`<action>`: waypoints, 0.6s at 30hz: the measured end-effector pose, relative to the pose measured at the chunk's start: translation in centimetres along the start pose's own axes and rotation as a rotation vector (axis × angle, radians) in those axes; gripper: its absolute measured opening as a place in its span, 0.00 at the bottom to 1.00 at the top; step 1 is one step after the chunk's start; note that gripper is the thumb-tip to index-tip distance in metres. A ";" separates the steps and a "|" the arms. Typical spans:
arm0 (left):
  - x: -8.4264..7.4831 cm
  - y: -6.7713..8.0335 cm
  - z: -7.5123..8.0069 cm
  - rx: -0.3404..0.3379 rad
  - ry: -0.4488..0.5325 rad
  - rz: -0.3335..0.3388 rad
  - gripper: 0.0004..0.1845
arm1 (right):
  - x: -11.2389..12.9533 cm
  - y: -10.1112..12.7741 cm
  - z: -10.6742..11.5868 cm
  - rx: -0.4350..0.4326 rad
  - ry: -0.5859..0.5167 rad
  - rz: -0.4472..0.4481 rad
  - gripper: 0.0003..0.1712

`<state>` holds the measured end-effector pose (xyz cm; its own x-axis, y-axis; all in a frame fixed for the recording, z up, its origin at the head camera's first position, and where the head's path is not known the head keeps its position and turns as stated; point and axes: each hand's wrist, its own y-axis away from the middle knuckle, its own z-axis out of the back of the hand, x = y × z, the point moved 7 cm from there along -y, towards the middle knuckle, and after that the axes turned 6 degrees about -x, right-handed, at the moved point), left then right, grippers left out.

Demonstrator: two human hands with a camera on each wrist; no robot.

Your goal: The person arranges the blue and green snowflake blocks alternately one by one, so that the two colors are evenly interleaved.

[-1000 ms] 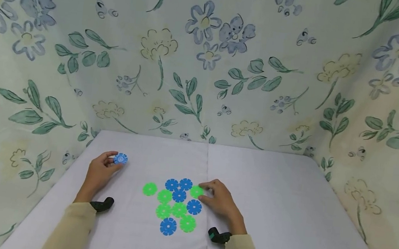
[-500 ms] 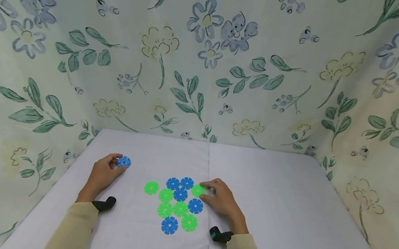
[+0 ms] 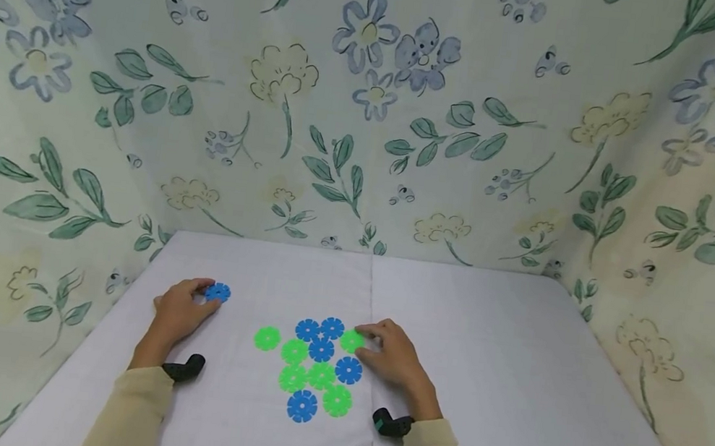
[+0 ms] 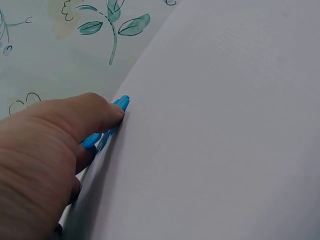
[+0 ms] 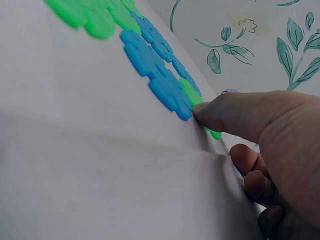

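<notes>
On the table's left side, my left hand (image 3: 181,312) pinches a blue snowflake-shaped plastic disc (image 3: 219,292) between thumb and fingers. Blue edges of that disc (image 4: 124,101) poke out around the thumb in the left wrist view, low against the cloth. My right hand (image 3: 397,354) holds a green snowflake disc (image 3: 351,341) by its edges, thumb on the near side and index finger on the far side. The right wrist view shows the thumb at this green disc (image 5: 189,92), right beside a blue disc (image 5: 171,94). My other right fingers are curled.
Several green and blue discs lie flat in a loose cluster between the hands, among them a blue one (image 3: 302,406) nearest me and a green one (image 3: 267,338) at the left. White cloth covers the table (image 3: 486,367). A floral curtain (image 3: 366,144) stands behind it and at both sides.
My left hand has lowered slightly, and its blue disc has gone from tilted to nearly flat near the cloth. The right hand and the cluster stay in place.
</notes>
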<state>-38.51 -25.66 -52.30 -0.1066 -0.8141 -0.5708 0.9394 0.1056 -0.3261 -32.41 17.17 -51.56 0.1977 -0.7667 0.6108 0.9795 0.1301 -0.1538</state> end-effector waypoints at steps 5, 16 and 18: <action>-0.1 0.0 -0.1 0.008 -0.012 -0.008 0.28 | 0.0 -0.2 -0.2 -0.007 0.050 0.000 0.23; 0.0 0.1 -0.1 0.008 -0.051 0.014 0.28 | 0.2 -0.3 -0.5 0.011 0.114 0.017 0.22; -0.1 0.1 0.0 0.006 -0.057 0.011 0.27 | 0.2 -0.3 -0.4 0.011 0.111 0.016 0.22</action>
<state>-38.43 -25.55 -52.28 -0.0774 -0.8442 -0.5305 0.9423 0.1118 -0.3155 -32.69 16.71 -51.70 0.2084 -0.8291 0.5188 0.9768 0.1493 -0.1537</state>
